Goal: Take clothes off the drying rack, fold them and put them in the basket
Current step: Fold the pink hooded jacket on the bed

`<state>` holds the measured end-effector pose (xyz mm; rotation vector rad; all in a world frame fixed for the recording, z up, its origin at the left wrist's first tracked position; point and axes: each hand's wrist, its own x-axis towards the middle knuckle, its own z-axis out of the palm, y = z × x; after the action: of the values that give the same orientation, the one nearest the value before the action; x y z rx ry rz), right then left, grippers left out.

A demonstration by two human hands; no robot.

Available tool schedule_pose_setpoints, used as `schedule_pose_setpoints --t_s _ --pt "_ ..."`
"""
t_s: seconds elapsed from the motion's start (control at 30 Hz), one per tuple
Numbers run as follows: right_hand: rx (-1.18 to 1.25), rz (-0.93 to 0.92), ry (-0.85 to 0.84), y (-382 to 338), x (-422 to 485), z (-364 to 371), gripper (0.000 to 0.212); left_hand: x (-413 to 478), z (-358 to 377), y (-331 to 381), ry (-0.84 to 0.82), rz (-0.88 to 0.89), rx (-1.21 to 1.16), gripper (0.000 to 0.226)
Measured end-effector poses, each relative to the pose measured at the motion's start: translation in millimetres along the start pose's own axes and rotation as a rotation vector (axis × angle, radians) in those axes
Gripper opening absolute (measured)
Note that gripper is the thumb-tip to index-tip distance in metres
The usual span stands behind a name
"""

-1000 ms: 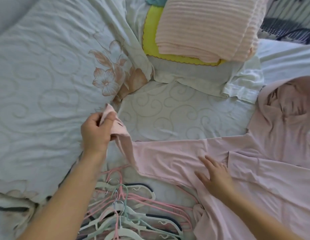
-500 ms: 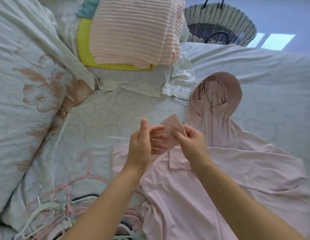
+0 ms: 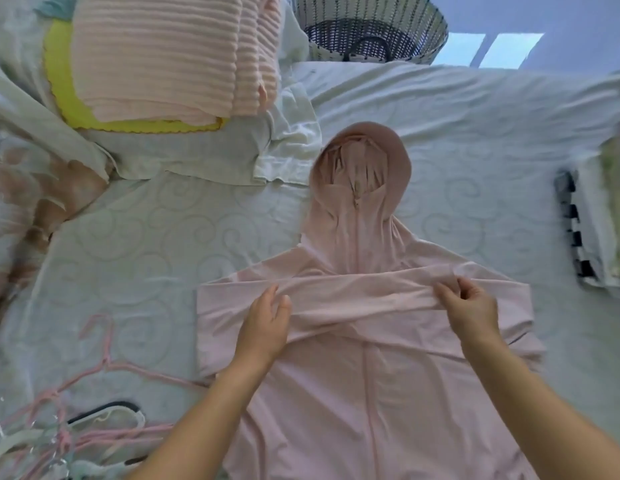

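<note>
One sleeve (image 3: 364, 299) of the pink hooded jacket (image 3: 370, 403) has just been carried over. A second ago the left hand (image 3: 267, 327) held its cuff out to the left while the right hand (image 3: 471, 306) lay flat on the chest; half a second ago both hands met on the cuff. Now the sleeve lies across the chest from left to right. The right hand pinches the cuff end at the right shoulder, and the left hand holds the sleeve near its fold on the left, fingers loosely curled. The jacket lies front up on the bed (image 3: 474, 150), directly under both hands, hood (image 3: 398, 157) on the far side. That sleeve fold looks nearly done; the body is not yet folded, and the basket (image 3: 422, 32) stands well beyond the hood.
</note>
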<state>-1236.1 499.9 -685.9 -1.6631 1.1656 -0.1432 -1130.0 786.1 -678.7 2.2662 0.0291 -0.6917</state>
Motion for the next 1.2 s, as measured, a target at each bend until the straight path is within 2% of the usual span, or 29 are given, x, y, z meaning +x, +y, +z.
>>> schedule_pose_setpoints --t_s 0.07,0.13,0.3,0.37,0.47,0.5,0.6,0.67,0.73,0.83,0.97,1.07,1.13,1.2 --pt "-0.017 -0.010 0.079 13.7 11.4 -18.7 0.022 -1.7 8.9 -9.1 -0.019 0.024 0.126 0.054" --pt "-0.031 -0.013 0.156 22.3 21.3 -38.5 0.027 -5.9 16.0 -16.1 -0.025 0.050 0.200 0.056" --pt "-0.145 -0.010 0.211 38.6 36.7 -77.0 0.023 -23.0 31.0 -36.3 -0.039 0.094 0.326 0.071" --pt "-0.256 0.014 0.207 42.6 35.3 -84.5 0.010 -32.5 36.3 -47.0 -0.053 0.116 0.422 0.078" --pt "-0.434 0.012 0.156 55.7 25.3 -86.3 0.054 -52.5 37.6 -62.7 -0.014 0.099 0.532 0.073" --pt "-0.507 -0.012 0.139 62.6 17.7 -86.2 0.060 -59.7 37.0 -69.4 0.022 0.089 0.543 0.073" --pt "-0.616 -0.068 0.122 95.9 -15.8 -88.0 0.064 -85.3 31.7 -91.2 0.112 -0.024 0.490 0.078" --pt "-0.623 -0.017 0.096 122.1 -42.0 -91.9 0.065 -102.8 28.6 -102.2 0.087 -0.079 0.465 0.083" --pt "-0.648 0.044 0.041 142.5 -66.8 -95.0 0.069 -117.7 29.6 -112.2 0.054 -0.095 0.434 0.085" --pt "-0.666 -0.005 0.033 158.9 -96.4 -99.4 0.070 -133.9 31.5 -121.3 0.044 -0.064 0.388 0.081" --pt "-0.580 0.120 0.131 169.3 -127.8 -107.9 0.083 -144.7 31.3 -127.1 0.101 -0.236 0.238 0.077" --pt "-0.487 0.240 0.147 175.4 -144.0 -112.6 0.089 -147.3 29.8 -129.3 0.078 -0.300 0.176 0.081" --pt "-0.451 0.313 0.128 178.0 -152.2 -109.8 0.086 -145.2 27.1 -131.9 0.071 -0.308 0.176 0.072" --pt "-0.439 0.392 0.094 181.6 -158.7 -106.8 0.074 -140.9 22.9 -137.2 0.042 -0.297 0.213 0.043"
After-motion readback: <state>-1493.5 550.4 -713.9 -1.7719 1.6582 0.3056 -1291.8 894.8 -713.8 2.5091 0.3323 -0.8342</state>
